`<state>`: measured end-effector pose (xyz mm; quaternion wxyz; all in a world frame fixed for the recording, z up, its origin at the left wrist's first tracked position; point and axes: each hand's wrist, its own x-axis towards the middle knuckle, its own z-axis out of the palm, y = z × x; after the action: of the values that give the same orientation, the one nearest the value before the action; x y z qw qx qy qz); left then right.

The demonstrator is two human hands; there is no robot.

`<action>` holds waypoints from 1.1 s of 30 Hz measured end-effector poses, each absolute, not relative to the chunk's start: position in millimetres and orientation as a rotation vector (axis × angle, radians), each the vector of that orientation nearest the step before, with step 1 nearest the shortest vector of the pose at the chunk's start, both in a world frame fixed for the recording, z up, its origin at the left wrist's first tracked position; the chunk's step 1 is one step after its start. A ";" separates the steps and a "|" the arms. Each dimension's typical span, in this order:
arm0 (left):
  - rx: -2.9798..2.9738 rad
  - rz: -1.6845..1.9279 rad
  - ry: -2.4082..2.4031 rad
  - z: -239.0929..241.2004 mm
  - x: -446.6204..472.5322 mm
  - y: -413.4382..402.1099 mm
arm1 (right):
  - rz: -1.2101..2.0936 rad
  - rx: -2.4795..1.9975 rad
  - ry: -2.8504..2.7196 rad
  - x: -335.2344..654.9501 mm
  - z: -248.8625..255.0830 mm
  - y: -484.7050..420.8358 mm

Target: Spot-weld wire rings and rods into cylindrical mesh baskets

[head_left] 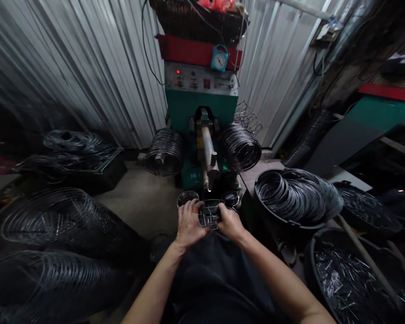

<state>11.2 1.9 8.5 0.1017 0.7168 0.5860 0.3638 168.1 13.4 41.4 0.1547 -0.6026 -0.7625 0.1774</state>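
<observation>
A small wire rack of thin metal rods is held between my two hands, in front of a green spot-welding machine. My left hand grips its left side, with an orange band on one finger. On the right side, my right hand is closed on the frame, fingers pinched. Just above the rack is the welder's electrode tip, with a bright glint at its end. Round containers stand by the hands, one a small bowl on the left, another a dark cup on the right.
Bundles of wire rings hang on the machine's left side and right side. At right, a black tub holds wire rings, and a bucket holds short rods. Large wire coils lie at left.
</observation>
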 end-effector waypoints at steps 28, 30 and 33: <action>1.960 1.115 1.616 -4.8 1.0 53.3 | 0.557 -1.095 -2.394 187.3 16.1 52.9; 1.967 1.112 1.610 -1.8 0.0 60.9 | 0.537 -1.122 -2.414 184.9 20.7 60.5; 1.961 1.089 1.618 4.8 -1.0 69.6 | 0.535 -1.135 -2.422 181.8 24.9 69.6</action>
<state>-1.0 69.6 4.8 0.1868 0.6965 0.5747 0.3870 181.8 69.6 24.9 0.2053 -0.4072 -0.8690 0.1918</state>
